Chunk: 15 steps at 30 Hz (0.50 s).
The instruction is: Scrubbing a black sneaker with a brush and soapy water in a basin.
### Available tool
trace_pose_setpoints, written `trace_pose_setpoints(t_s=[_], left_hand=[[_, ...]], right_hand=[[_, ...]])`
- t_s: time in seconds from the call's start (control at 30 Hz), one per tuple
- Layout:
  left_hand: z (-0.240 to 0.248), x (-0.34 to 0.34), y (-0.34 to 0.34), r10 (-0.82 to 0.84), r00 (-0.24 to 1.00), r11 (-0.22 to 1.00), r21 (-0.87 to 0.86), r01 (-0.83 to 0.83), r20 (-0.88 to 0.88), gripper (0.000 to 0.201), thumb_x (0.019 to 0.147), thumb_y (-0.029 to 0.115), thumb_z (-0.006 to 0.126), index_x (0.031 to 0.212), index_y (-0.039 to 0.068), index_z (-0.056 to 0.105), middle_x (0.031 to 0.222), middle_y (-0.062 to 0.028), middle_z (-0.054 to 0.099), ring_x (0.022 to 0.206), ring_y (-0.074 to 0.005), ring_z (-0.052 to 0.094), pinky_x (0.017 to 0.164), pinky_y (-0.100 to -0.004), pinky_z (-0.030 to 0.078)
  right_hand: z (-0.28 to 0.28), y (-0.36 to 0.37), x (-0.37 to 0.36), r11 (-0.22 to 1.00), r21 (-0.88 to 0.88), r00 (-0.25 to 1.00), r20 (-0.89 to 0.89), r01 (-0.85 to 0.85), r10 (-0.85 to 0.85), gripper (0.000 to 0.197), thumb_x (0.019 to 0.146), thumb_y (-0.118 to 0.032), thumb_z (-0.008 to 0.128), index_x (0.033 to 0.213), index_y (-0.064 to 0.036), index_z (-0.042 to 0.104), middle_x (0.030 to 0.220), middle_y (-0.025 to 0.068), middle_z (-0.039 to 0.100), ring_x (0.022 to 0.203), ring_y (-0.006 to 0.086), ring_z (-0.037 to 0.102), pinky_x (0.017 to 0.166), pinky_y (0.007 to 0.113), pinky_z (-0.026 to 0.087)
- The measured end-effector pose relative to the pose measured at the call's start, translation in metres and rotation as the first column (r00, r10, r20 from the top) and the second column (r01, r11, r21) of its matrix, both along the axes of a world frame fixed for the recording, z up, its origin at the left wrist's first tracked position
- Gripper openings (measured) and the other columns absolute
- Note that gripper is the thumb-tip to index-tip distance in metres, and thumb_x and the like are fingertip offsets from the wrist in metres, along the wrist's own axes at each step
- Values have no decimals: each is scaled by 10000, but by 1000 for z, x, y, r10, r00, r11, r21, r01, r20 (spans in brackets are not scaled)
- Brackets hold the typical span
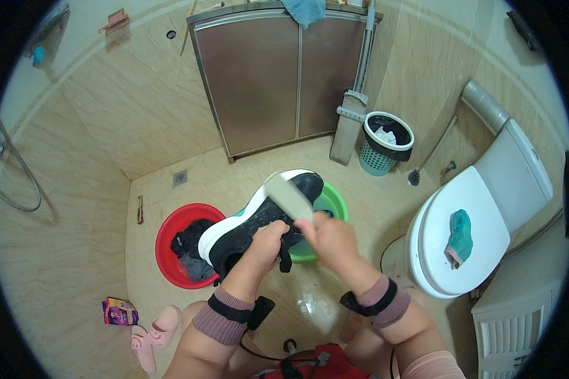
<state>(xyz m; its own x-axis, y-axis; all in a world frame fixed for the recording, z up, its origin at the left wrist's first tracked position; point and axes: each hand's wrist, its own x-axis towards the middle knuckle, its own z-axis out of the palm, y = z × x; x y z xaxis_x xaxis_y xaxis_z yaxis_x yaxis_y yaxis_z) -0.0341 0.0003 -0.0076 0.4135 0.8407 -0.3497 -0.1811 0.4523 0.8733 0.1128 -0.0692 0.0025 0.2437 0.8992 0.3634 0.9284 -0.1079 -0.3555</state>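
Note:
My left hand (pixel 265 246) is closed around the opening of a black sneaker (pixel 234 237) with a thick white sole. The shoe is held tilted, its toe pointing up and to the right. A pale grey-green scrubbing brush (pixel 289 199) is gripped in my right hand (pixel 332 239) and lies across the upper near the toe; its bristles are hidden. Beneath the shoe stands a green basin (pixel 339 203), mostly covered, with something dark inside. To the left, a red basin (pixel 165 252) holds dark wet cloth (pixel 195 249), and the sneaker's heel overhangs its rim.
A white toilet (pixel 464 234) with a teal glove (pixel 460 237) on its lid stands at right. Behind are a trash basket (pixel 378 158), a flat mop (pixel 348 126) and a brown cabinet (pixel 253 76). Pink slippers (pixel 164 325) and a purple packet (pixel 120 311) lie front left.

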Motion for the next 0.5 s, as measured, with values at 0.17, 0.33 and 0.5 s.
trace_pose_setpoints(t_s=[0.17, 0.33, 0.5], left_hand=[[1, 0, -4, -50, 996, 997, 57, 54, -79, 197, 805, 152, 597, 858, -35, 634, 825, -84, 608, 739, -179, 561, 667, -325, 450], [6, -6, -6, -139, 929, 964, 168, 207, -344, 374, 845, 326, 554, 908, -27, 659, 880, -84, 621, 811, -172, 539, 703, -325, 427], [5, -5, -1, -234, 854, 926, 161, 341, -465, 392, 856, 342, 528, 982, -11, 644, 900, -88, 607, 845, -182, 539, 744, -340, 429]], right_hand=[[20, 12, 47, 982, 77, 984, -62, 171, -166, 522, 942, -512, 470, 710, -62, 595, 599, 177, 615, 565, 368, 627, 513, 466, 488], [-2, 3, -11, 997, 45, 998, 30, -63, 62, 489, 939, -492, 492, 730, -60, 581, 588, 182, 609, 548, 376, 620, 501, 471, 486], [22, 14, 41, 984, 53, 982, -95, 171, -166, 522, 923, -530, 493, 731, -53, 580, 607, 177, 621, 564, 386, 623, 529, 486, 494]])
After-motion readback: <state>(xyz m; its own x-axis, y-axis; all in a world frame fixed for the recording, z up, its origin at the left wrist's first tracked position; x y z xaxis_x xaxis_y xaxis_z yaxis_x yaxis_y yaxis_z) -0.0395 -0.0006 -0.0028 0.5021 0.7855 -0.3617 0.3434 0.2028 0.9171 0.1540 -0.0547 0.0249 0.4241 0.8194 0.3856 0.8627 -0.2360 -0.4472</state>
